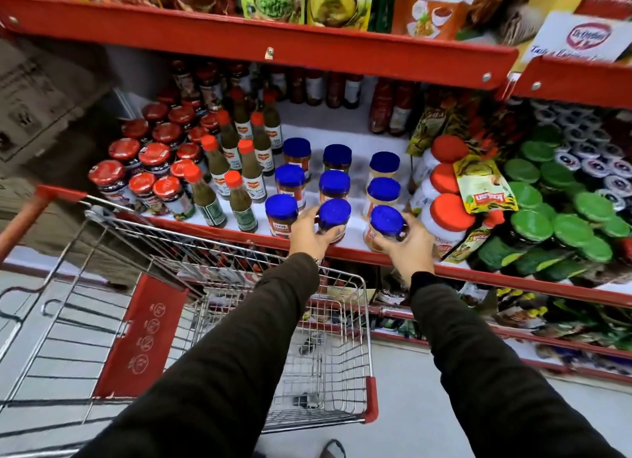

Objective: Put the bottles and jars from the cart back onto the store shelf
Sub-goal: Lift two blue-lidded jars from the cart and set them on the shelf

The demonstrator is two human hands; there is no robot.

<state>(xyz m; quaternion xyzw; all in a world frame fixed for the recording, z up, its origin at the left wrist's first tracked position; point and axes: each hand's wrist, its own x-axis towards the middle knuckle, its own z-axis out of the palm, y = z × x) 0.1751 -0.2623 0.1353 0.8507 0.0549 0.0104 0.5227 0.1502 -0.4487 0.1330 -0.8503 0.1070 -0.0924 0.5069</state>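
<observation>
At the front edge of the store shelf (pixel 393 257), each hand is closed around a blue-lidded jar: the left hand (pixel 309 233) on the middle-row jar (pixel 333 218), the right hand (pixel 407 240) on the right-row jar (pixel 384 226). Both jars stand upright on the shelf. They look rigid, smooth-walled and fairly heavy, probably breakable, so a grip around the body below the lid suits best. The cart (pixel 328 348) basket shows nothing clearly left inside.
</observation>
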